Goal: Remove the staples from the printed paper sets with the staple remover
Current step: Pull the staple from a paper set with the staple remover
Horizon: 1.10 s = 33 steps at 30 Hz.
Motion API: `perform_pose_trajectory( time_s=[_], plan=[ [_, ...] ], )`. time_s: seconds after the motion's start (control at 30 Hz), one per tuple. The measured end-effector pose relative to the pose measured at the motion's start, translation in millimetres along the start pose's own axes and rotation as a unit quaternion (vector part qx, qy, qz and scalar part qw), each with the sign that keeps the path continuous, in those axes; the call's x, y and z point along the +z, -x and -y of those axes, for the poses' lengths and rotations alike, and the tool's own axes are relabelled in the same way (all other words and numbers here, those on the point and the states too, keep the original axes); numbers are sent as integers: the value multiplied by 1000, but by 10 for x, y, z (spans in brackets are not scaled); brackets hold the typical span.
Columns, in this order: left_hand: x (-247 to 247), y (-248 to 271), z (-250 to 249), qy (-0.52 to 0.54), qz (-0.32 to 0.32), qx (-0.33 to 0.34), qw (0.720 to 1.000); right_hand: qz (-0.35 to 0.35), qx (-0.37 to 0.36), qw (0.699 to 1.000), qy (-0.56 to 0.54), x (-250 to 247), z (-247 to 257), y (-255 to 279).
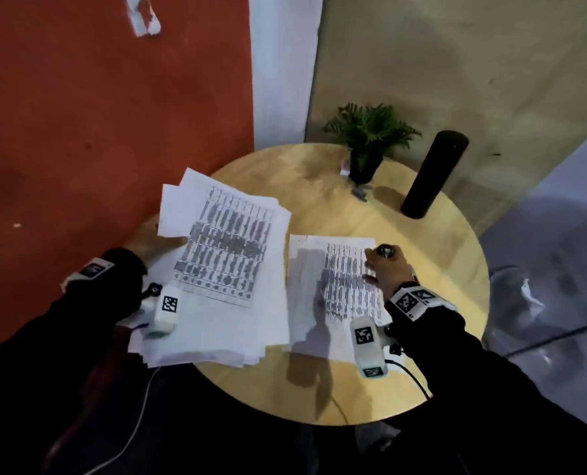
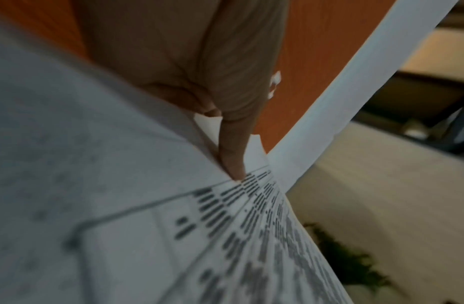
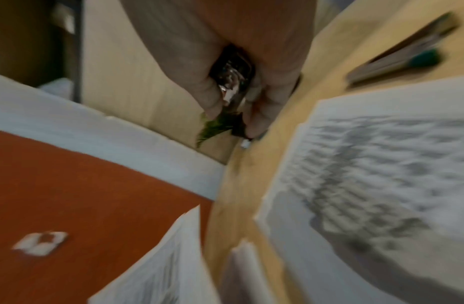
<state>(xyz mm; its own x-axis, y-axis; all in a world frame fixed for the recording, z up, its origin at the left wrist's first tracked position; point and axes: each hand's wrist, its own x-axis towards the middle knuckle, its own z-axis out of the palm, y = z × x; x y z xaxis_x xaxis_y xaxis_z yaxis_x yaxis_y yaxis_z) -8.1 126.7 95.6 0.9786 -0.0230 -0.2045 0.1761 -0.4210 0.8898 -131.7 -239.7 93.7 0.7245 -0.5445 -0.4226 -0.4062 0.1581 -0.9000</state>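
Observation:
Two printed paper sets lie on the round wooden table (image 1: 336, 207). The larger, fanned stack (image 1: 223, 269) overhangs the table's left edge. My left hand (image 1: 153, 236) grips its far left edge, thumb (image 2: 232, 156) pressed on the top sheet while the fingers are hidden underneath. The smaller set (image 1: 333, 289) lies flat to the right. My right hand (image 1: 381, 265) hovers over that set's upper right corner and grips the shiny metal staple remover (image 1: 386, 250), which the right wrist view shows pinched between thumb and fingers (image 3: 232, 82). No staple can be made out.
A potted fern (image 1: 367, 138) and a tall black cylinder (image 1: 432, 173) stand at the table's far side, with a small grey object (image 1: 358, 193) beside the pot. Pens (image 3: 407, 59) lie beyond the right set. A red wall (image 1: 96, 114) rises at left. Cables hang off the near edge.

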Motion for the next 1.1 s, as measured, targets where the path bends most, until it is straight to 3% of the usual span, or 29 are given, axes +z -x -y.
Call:
perform_pose_trajectory(
  time_s=[0.1,0.2,0.37,0.43,0.53,0.6,0.67,0.83,1.0,1.1],
  plan=[
    [-33,-400,376,-163,13,-45,985,3,3,980,200,-306,-408,-152],
    [137,-511,541,-302,-15,-83,950,60,-25,930,362,-493,-731,-211],
    [542,-427,586,-409,-44,-199,890,184,-27,849,494,-561,-1071,-262],
    [801,-393,470,-445,-49,-195,872,188,-15,852,489,-561,-1134,-314],
    [1354,-344,248,-445,-34,-93,890,179,-25,850,494,-554,-1235,-420],
    [1781,-301,162,-394,37,-76,915,183,-42,838,512,-561,-1295,-472],
    [2111,-233,103,-332,95,-112,932,186,-48,829,525,-540,-1361,-505],
    [2628,-101,-7,-185,52,-234,953,188,-55,820,539,-575,-1395,-494],
    [2745,-51,-218,-116,98,-252,956,196,-64,826,525,-579,-1330,-441],
    [2727,-24,-197,-83,87,-258,959,196,-73,819,535,-591,-1304,-402]
  ],
)
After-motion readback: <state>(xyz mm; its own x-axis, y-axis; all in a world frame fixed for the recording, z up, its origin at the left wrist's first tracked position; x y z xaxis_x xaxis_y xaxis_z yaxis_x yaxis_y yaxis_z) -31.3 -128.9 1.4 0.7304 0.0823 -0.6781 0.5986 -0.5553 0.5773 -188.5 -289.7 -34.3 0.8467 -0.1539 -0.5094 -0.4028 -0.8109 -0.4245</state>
